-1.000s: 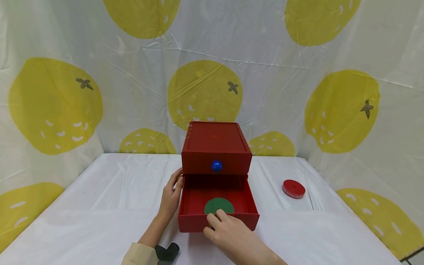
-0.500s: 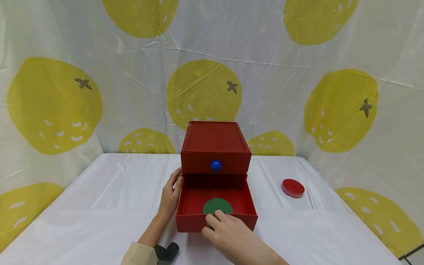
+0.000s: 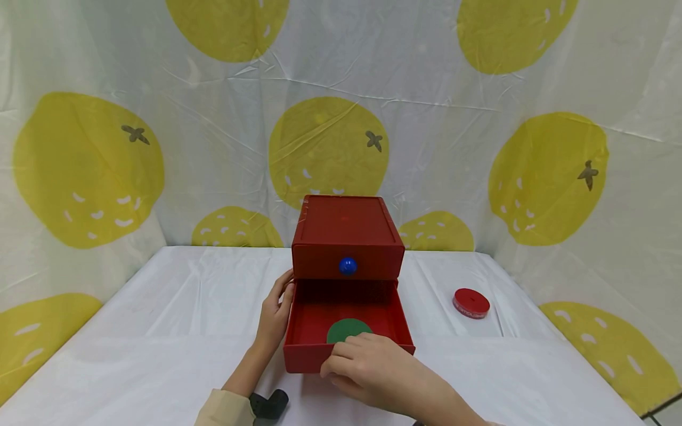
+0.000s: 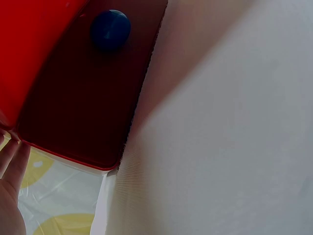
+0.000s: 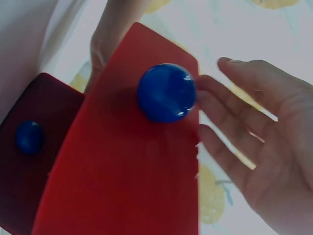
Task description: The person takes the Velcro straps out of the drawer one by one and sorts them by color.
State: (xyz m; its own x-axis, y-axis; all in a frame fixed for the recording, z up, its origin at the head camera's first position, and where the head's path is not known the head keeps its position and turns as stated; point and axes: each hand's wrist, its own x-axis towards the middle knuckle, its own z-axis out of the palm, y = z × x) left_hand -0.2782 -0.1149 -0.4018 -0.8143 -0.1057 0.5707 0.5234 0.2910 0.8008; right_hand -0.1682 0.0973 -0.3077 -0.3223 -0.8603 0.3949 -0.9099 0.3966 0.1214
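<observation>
A red two-drawer chest [image 3: 346, 220] with blue knobs stands on the white-covered table, its lower drawer [image 3: 311, 358] pulled out. Inside that drawer, near the front wall, lies a green disc [image 3: 343, 329], partly hidden by my right hand. My left hand [image 3: 273, 316] rests its fingers along the chest's left side. In front of the lower drawer is my right hand [image 3: 367, 368]. The right wrist view shows its fingers [image 5: 227, 149] relaxed and spread at the top edge of the drawer front, beside the blue knob [image 5: 166, 93], not gripping it.
A flat red roll [image 3: 471, 303] with pale lettering lies on the table to the right. Behind the table hangs a white curtain [image 3: 426, 148] printed with yellow fruit. A black device [image 3: 269, 405] sits at my left wrist.
My right hand has loosened from the front of the lower drawer and turned slightly, covering more of the drawer's edge. The drawer and my left hand stay almost where they were.
</observation>
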